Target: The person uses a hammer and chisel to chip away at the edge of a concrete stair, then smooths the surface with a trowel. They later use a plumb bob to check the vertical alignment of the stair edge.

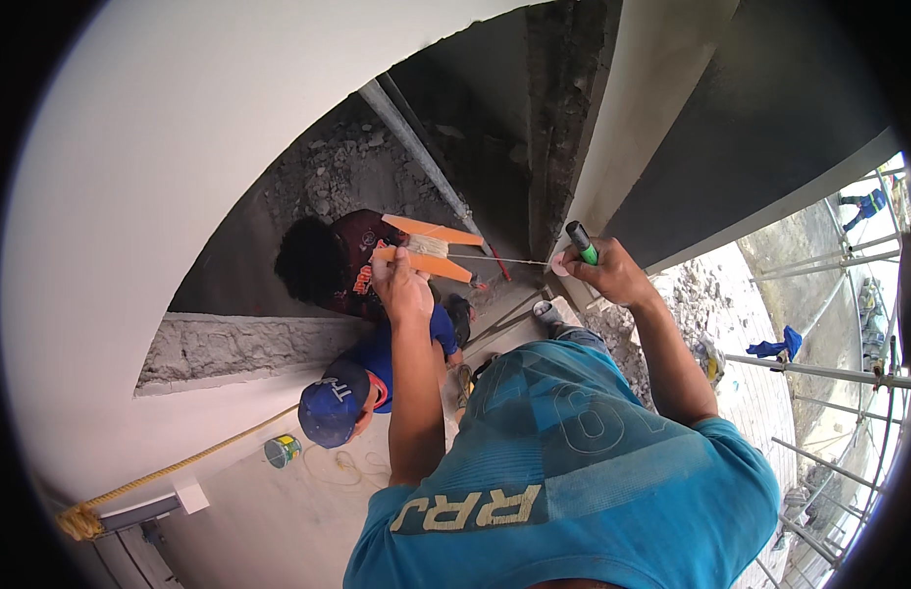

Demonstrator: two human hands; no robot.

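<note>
My left hand is closed around one side of an orange string reel, shaped like an H. Pale string is wound thickly about its middle. From the reel a taut length of string runs right to my right hand, beside the corner of a wall opening. A green and black marker is held in my right fingers, its black end pointing up and away. At those fingertips sits a small pink piece where the string ends; what it is I cannot make out.
Two people are close below on the left, one in a dark red shirt, one in a blue cap. A metal pole slants through the opening. Rubble, a yellow rope, a can and scaffold pipes surround me.
</note>
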